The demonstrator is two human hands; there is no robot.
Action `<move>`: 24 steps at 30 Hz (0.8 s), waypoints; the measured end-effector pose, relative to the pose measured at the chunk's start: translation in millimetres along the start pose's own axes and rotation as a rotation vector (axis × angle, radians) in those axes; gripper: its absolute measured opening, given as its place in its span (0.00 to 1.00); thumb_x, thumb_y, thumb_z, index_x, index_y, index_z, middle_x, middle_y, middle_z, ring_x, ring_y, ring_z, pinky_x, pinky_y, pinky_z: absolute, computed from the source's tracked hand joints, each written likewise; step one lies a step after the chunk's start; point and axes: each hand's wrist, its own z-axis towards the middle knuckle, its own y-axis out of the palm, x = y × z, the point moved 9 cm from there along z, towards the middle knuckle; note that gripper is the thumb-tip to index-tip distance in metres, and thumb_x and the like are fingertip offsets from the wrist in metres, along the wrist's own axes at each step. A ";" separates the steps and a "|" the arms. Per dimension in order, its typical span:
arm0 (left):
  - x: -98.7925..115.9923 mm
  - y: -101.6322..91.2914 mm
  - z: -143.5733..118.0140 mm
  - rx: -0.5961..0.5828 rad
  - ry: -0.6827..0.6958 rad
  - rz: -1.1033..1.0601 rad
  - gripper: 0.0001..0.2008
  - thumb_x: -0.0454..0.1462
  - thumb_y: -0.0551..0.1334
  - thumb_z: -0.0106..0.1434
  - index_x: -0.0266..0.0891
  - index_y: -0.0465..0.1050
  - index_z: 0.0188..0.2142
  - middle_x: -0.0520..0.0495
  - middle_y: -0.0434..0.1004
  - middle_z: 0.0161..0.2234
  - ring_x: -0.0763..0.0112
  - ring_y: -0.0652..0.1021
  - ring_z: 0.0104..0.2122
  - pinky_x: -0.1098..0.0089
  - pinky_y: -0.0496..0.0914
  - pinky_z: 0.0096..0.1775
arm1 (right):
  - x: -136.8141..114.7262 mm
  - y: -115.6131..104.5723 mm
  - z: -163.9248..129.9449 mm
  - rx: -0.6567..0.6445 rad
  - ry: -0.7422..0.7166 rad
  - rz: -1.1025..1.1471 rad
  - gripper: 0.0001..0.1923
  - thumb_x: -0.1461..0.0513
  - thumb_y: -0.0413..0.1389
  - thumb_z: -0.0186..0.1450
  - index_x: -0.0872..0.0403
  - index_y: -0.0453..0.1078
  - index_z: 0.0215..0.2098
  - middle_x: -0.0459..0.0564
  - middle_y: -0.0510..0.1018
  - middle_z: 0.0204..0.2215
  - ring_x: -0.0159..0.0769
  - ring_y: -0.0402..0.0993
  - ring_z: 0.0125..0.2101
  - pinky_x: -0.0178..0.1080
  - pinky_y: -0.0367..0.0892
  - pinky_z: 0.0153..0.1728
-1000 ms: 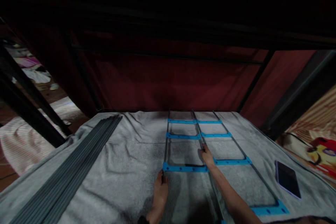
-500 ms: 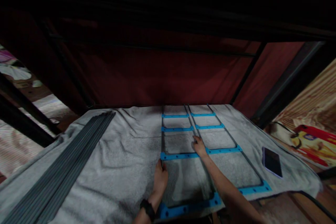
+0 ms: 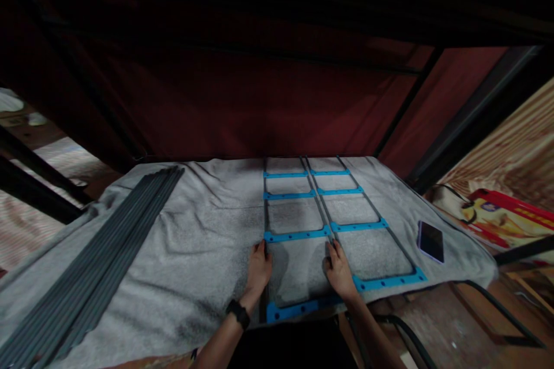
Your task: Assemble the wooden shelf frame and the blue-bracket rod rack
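The left frame (image 3: 298, 236) lies flat on the grey cloth (image 3: 208, 282), running away from the person, with a hand at each long side. The left hand (image 3: 258, 270) has its fingers closed round the outer rail, just below the third blue bar from the far end. The right hand (image 3: 340, 272) has its fingers curled narrowly on the inner rail, also just below that bar; the dim view does not show whether they catch the neighbouring rail too. The right frame (image 3: 358, 226) lies alongside, a thin gap between the two. A bundle of rods (image 3: 116, 242) lies well apart at the left, and a phone (image 3: 431, 241) rests right of the right frame. A watch (image 3: 238, 312) sits on the left wrist.

Half a second ago the right hand was farther up, between the second and third bars; now it is level with the left, which stays below the third bar. The camera's view has shifted, and the left frame's nearest bar remains visible, partly behind the right arm.
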 end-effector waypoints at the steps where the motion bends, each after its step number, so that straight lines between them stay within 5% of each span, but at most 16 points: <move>1: 2.0 -1.1 -0.8 0.003 0.006 -0.001 0.25 0.29 0.55 0.61 0.30 0.69 0.58 0.33 0.73 0.57 0.55 0.72 0.58 0.57 0.66 0.61 | -5.0 -1.4 -0.8 0.004 -0.013 -0.023 0.27 0.63 0.46 0.66 0.57 0.65 0.62 0.62 0.64 0.64 0.51 0.59 0.66 0.55 0.64 0.62; 7: -6.5 -15.7 -20.4 0.037 0.002 -0.077 0.24 0.34 0.54 0.65 0.29 0.67 0.60 0.32 0.71 0.56 0.58 0.75 0.56 0.60 0.67 0.60 | -51.3 -5.6 -13.7 0.023 -0.132 -0.075 0.25 0.58 0.44 0.72 0.55 0.61 0.65 0.63 0.61 0.66 0.52 0.56 0.66 0.59 0.62 0.61; 15: -23.7 -18.6 -91.5 0.007 0.178 0.058 0.25 0.41 0.53 0.70 0.35 0.64 0.63 0.36 0.68 0.61 0.57 0.68 0.62 0.54 0.62 0.65 | -96.1 6.7 -60.4 -0.115 -0.263 -0.077 0.24 0.57 0.45 0.73 0.56 0.63 0.64 0.64 0.63 0.65 0.51 0.59 0.65 0.57 0.61 0.62; 21: 3.9 -11.3 -114.0 -0.077 0.399 0.197 0.26 0.43 0.51 0.72 0.40 0.60 0.67 0.39 0.62 0.67 0.58 0.64 0.66 0.54 0.60 0.66 | -112.4 13.8 -19.3 -0.159 -0.249 -0.116 0.27 0.57 0.44 0.73 0.56 0.59 0.68 0.62 0.57 0.69 0.51 0.51 0.69 0.59 0.52 0.65; 24: 9.7 -3.8 -117.0 -0.132 0.481 0.307 0.28 0.44 0.53 0.72 0.40 0.58 0.68 0.40 0.56 0.70 0.57 0.60 0.69 0.53 0.60 0.66 | -99.3 19.6 12.4 -0.131 -0.126 -0.182 0.28 0.57 0.43 0.73 0.59 0.57 0.68 0.65 0.51 0.71 0.55 0.44 0.71 0.63 0.48 0.65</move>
